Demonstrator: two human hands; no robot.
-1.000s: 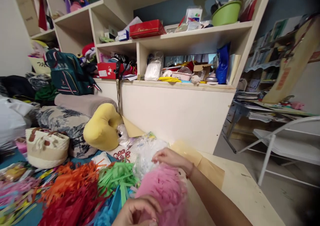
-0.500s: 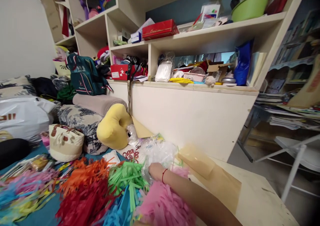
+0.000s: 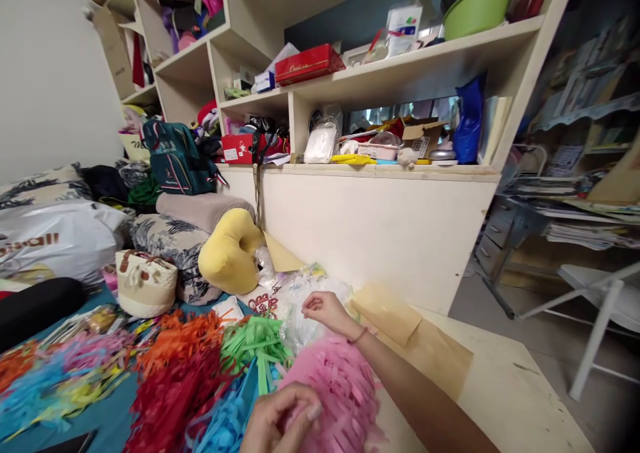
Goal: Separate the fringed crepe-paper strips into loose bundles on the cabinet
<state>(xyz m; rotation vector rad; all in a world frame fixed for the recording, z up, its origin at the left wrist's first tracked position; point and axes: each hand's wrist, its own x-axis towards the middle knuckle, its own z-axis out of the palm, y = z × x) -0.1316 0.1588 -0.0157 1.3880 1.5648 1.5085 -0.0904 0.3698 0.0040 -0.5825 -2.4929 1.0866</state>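
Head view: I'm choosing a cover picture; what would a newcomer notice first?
The pink fringe probably draws the eye first, bright at bottom centre, the left hand at its lower left and the right hand just above its top. To its left lie a red fringe and a green fringe. Beyond them sits a yellow cushion, left of centre.

I can't see whether the left hand [image 3: 265, 418] holds anything; it partly hides pink streamers [image 3: 345, 399]; well rightward, a chair [image 3: 581, 281] is cut off.

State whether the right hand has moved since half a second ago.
Yes: judged against the yellow pillow, the right hand now sits higher in the view.
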